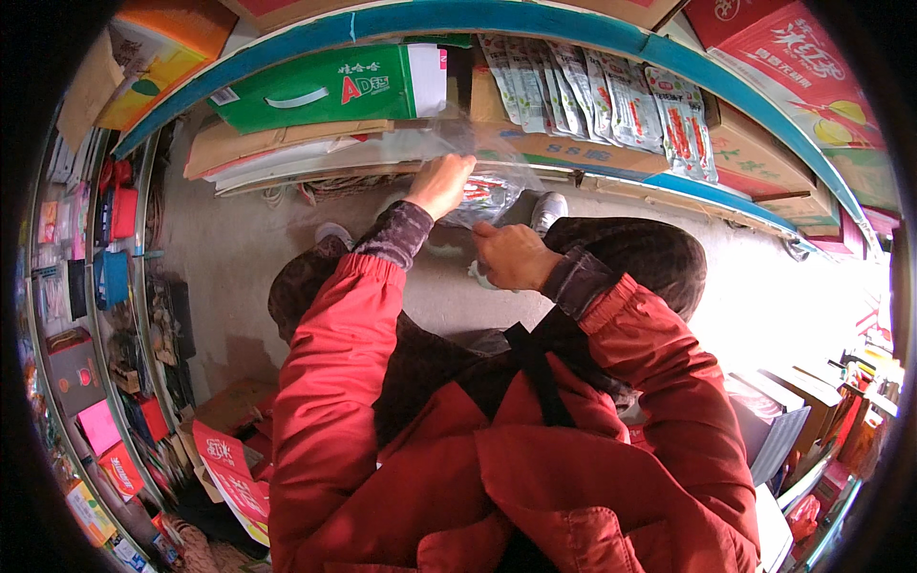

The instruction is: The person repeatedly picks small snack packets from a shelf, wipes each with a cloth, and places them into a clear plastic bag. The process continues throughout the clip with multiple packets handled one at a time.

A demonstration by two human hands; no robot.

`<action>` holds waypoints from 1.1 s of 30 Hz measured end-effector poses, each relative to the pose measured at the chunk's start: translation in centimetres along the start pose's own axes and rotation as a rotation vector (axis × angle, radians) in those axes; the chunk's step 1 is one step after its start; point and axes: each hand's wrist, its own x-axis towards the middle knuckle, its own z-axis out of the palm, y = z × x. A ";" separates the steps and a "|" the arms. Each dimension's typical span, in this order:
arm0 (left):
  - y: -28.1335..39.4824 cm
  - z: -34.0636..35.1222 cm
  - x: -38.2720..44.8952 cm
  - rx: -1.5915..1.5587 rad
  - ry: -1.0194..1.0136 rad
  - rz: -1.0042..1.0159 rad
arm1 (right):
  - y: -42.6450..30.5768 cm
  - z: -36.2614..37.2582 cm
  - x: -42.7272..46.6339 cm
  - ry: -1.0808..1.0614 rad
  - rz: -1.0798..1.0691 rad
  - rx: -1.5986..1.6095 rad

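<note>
My left hand [445, 188] grips the gathered side of a clear plastic bag [519, 172] between thumb and fingers. Silver-and-red snack packets [481, 192] show inside the bag. My right hand [512, 252] pinches the bag's lower edge with its thumb and curled fingers. The bag is held above the floor, between my knees and the shelf edge. Beyond it, a row of similar upright snack packets [616, 100] leans in an open cardboard box [566, 147] on the shelf.
A green carton [322, 86] lies left of the packets, above flattened cardboard [286, 147]. A blue shelf beam [430, 18] curves across the top. Stocked shelves [93, 286] stand at the left. A torn red carton [229, 473] sits low left; more boxes [766, 422] stand low right.
</note>
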 end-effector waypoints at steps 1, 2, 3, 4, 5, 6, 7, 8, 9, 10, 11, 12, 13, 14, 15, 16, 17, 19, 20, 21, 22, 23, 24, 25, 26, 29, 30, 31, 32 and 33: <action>-0.3 0.3 0.1 -0.036 -0.027 -0.018 | 0.0 -0.1 -0.1 0.022 -0.025 -0.013; -0.6 0.6 0.2 -0.068 -0.068 -0.046 | 0.0 -0.1 -0.2 0.037 -0.029 -0.005; -0.9 0.8 0.3 -0.100 -0.111 -0.075 | 0.0 -0.1 -0.2 0.043 -0.033 -0.003; -1.1 1.0 0.4 -0.112 -0.110 -0.092 | -0.1 -0.2 -0.3 0.038 -0.033 -0.012; -1.3 1.2 0.5 -0.124 -0.109 -0.110 | -0.1 -0.2 -0.3 0.050 -0.041 -0.006; -1.5 1.4 0.7 -0.134 -0.107 -0.127 | -0.1 -0.2 -0.3 0.052 -0.047 -0.011; -1.7 1.7 0.8 -0.143 -0.103 -0.180 | 0.0 -0.1 -0.3 0.040 -0.051 -0.031; -1.8 2.0 1.0 -0.154 -0.098 -0.234 | 0.0 -0.1 -0.2 0.048 -0.037 -0.012; -1.9 2.5 1.2 -0.163 -0.088 -0.281 | 0.1 0.0 -0.2 0.034 -0.021 -0.007; -2.2 2.8 1.5 -0.186 -0.149 -0.330 | 0.1 0.2 -0.2 0.025 -0.014 -0.004; -2.6 3.1 1.7 -0.207 -0.165 -0.344 | 0.2 0.3 -0.2 0.034 -0.007 0.002; -3.0 3.4 1.8 -0.227 -0.186 -0.360 | 0.2 0.5 -0.2 0.048 -0.011 0.005; -3.4 3.9 1.9 -0.253 -0.217 -0.390 | 0.3 0.7 -0.1 0.041 -0.010 -0.005; -3.7 4.4 2.0 -0.235 -0.228 -0.377 | 0.3 0.8 0.0 0.052 -0.018 0.007; -3.8 5.2 2.0 -0.189 -0.244 -0.385 | 0.3 0.9 0.1 0.038 -0.019 0.009; -4.0 5.9 2.1 -0.142 -0.263 -0.399 | 0.2 1.0 0.1 0.007 -0.016 -0.009; -4.2 6.7 2.3 -0.094 -0.280 -0.413 | 0.2 1.1 0.2 0.025 -0.030 0.012; -5.0 8.2 2.6 -0.018 -0.322 -0.460 | 0.1 1.0 0.1 0.025 -0.043 0.020; -5.6 8.6 2.8 0.038 -0.335 -0.449 | 0.1 0.9 0.2 0.018 -0.041 0.005; -6.2 9.1 3.1 0.092 -0.359 -0.440 | 0.0 0.8 0.1 0.008 -0.035 -0.011; -6.6 9.5 3.2 0.001 -0.307 -0.453 | 0.0 0.7 0.0 -0.017 -0.025 -0.029; -7.0 9.6 3.7 0.049 -0.390 -0.432 | 0.1 0.5 -0.2 0.008 -0.031 -0.022; -7.1 9.8 3.9 0.030 -0.398 -0.442 | 0.1 0.4 -0.3 0.020 -0.038 -0.017; -7.2 9.6 3.8 0.008 -0.436 -0.463 | 0.0 0.3 -0.3 0.033 -0.050 -0.009; -7.1 9.5 3.7 0.022 -0.402 -0.498 | -0.2 0.2 -0.1 0.019 -0.018 -0.002; -5.7 9.1 2.9 0.047 -0.263 -0.546 | -0.3 0.0 -0.1 0.032 -0.017 0.029; -5.3 9.0 2.5 0.049 -0.178 -0.519 | -0.3 0.0 -0.1 0.027 -0.018 0.037; -5.0 8.8 2.4 0.072 -0.119 -0.493 | -0.3 0.0 -0.1 0.022 -0.019 0.044; -4.8 8.7 2.3 0.058 -0.144 -0.505 | -0.4 0.0 0.0 0.021 -0.022 0.048; -4.7 8.6 2.3 0.066 -0.196 -0.517 | -0.4 0.0 0.0 0.015 -0.020 0.050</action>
